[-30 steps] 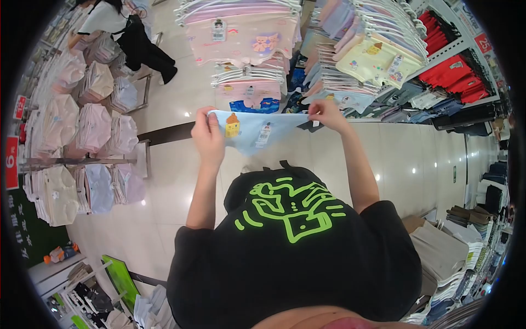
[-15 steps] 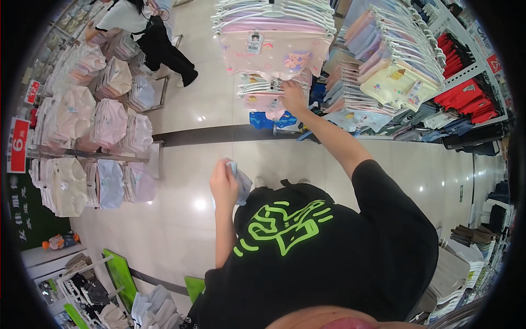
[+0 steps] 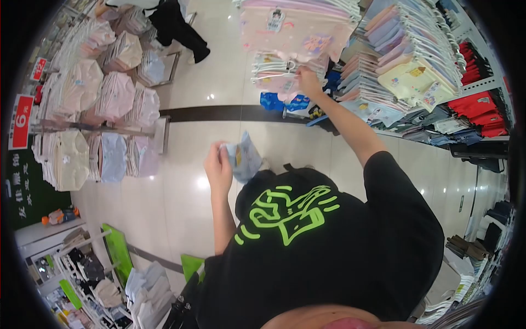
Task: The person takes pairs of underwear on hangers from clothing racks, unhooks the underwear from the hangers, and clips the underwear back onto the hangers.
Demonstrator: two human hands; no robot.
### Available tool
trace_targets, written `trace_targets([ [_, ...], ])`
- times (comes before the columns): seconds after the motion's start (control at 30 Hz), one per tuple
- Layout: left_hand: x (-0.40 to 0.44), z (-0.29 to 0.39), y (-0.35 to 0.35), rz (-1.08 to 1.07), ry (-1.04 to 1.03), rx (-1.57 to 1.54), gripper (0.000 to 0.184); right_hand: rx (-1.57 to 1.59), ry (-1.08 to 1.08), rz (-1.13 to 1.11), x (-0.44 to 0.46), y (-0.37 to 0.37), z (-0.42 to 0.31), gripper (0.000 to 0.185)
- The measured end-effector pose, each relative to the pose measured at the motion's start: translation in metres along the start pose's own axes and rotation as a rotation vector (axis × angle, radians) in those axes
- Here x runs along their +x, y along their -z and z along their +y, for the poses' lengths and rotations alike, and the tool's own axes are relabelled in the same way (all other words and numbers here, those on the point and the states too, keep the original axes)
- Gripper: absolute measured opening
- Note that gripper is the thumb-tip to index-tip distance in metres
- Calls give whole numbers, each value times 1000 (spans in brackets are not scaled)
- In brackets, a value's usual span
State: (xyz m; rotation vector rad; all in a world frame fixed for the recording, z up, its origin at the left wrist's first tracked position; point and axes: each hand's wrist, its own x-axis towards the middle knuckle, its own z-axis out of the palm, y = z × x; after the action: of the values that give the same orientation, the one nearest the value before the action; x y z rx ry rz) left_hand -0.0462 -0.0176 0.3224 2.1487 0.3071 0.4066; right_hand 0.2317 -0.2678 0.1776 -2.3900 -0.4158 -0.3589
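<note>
My left hand is closed on a pair of pale blue printed underpants, held in front of my body above the floor. The cloth hangs out to the right of the fingers, with a small yellowish print on it. My right arm reaches forward to the lower row of the display, where my right hand pinches a white hanger at the front of the row. Below that hanger are pink underpants. Larger pink underpants hang just above this hand.
Blue patterned garments hang below my right hand. Yellow underpants and red garments are on racks to the right. Racks of pastel underpants line the left, by a red price sign. A person in black trousers stands beyond.
The view has shifted, and the racks appear lower right or higher up. My left hand has turned, so more of the blue underpants shows. A white hanger now stands out at my right fingers.
</note>
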Motion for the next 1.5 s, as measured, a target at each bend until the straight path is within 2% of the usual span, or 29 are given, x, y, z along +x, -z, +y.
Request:
trace_targets([
  [0.07, 8, -2, -4, -11, -41, -196, 14, 81, 23, 1, -2, 7, 2, 15],
  [0.2, 18, 13, -6, -35, 21, -282, 15, 229, -28, 23, -26, 34, -22, 13],
  [0.27, 22, 21, -8, -81, 168, -431, 15, 299, -89, -18, -51, 45, -39, 14],
  [0.3, 24, 14, -9, -80, 167, -431, 15, 367, -153, -57, -63, 51, -47, 15],
  [0.37, 29, -5, -11, -225, -67, -253, 18, 516, -212, -129, -93, 66, -64, 17],
  [0.4, 31, -1, -15, -228, -65, -253, 18, 516, -217, -129, -107, 73, -74, 17],
  [0.47, 30, 15, -28, -177, 44, -479, 22, 766, -382, -141, -130, 87, -95, 16],
  [0.57, 29, 24, -40, -212, 123, -548, 24, 898, -456, -127, -154, 104, -114, 17],
  [0.63, 30, 37, -44, -251, 146, -586, 24, 876, -492, -131, -164, 108, -115, 18],
  [0.7, 32, 52, -48, -394, 17, -663, 23, 820, -466, -101, -173, 107, -109, 17],
  [0.77, 34, 57, -59, -402, -7, -686, 21, 856, -491, -137, -180, 110, -102, 20],
  [0.83, 37, 59, -67, -393, -119, -549, 18, 892, -514, -172, -183, 116, -101, 23],
  [0.9, 37, 69, -72, -398, -160, -472, 17, 665, -379, 79, -182, 124, -111, 37],
  [0.93, 37, 74, -74, -390, -198, -391, 16, 660, -385, 89, -180, 135, -119, 37],
  [1.0, 37, 80, -79, -432, -266, -360, 15, 186, -100, 370, -169, 165, -140, 55],
  [1.03, 36, 83, -82, -465, -327, -324, 14, 177, -107, 375, -165, 176, -149, 55],
  [1.1, 31, 96, -86, -519, -359, -325, 14, 239, 55, 288, -160, 190, -166, 64],
  [1.13, 29, 102, -88, -561, -390, -320, 14, 316, 56, 168, -159, 189, -168, 62],
  [1.17, 26, 105, -90, -573, -392, -323, 14, 311, 45, 174, -158, 187, -169, 62],
  [1.23, 22, 111, -94, -600, -485, -299, 16, 479, -7, -76, -157, 183, -171, 55],
  [1.27, 17, 115, -96, -602, -446, -334, 18, 513, 31, -7, -154, 178, -172, 49],
  [1.37, 16, 117, -100, -597, -456, -353, 14, 592, -41, 51, -158, 171, -167, 45],
  [1.5, 15, 116, -103, -639, -488, -347, 16, 580, -7, 163, -162, 173, -163, 36],
])
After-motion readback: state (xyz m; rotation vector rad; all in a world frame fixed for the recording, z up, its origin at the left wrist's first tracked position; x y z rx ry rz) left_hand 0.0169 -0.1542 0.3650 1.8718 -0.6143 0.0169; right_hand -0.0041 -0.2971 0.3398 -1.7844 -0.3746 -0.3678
